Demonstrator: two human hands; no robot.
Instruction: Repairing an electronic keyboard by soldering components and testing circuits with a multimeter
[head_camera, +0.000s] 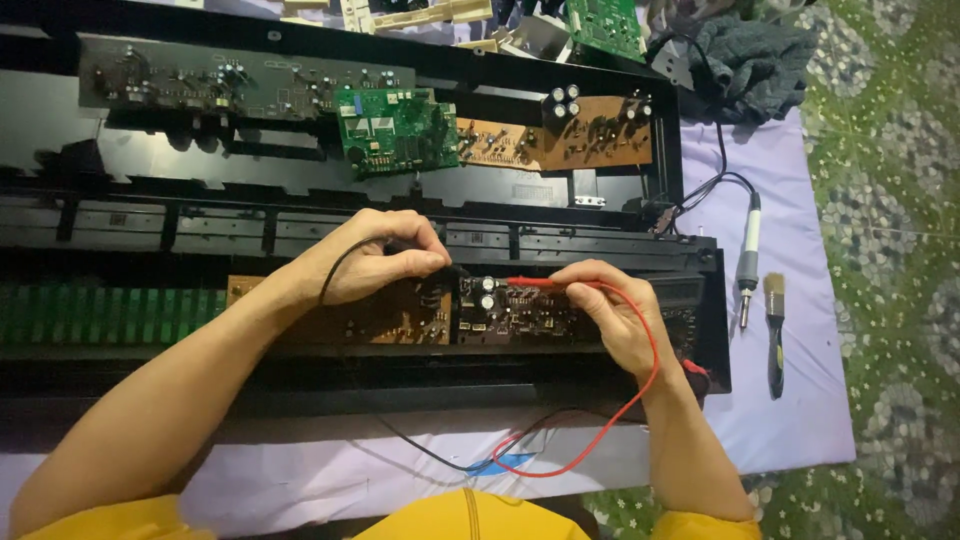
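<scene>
My left hand (375, 262) pinches a black test probe (452, 270) whose tip rests on a dark circuit board (510, 312) inside an opened black keyboard case (300, 190). My right hand (615, 310) holds a red test probe (535, 283) lying across the same board near two silver capacitors. A black lead (400, 435) and a red lead (600, 440) trail back toward my body. A brown board (385, 322) sits just left of the dark one.
A green board (395, 130), a long dark board (230, 80) and brown boards (590, 135) lie in the case's upper half. A soldering iron (748, 260) and a small brush (775, 335) rest on the lilac cloth (800, 420) at right. A dark rag (750, 60) is at top right.
</scene>
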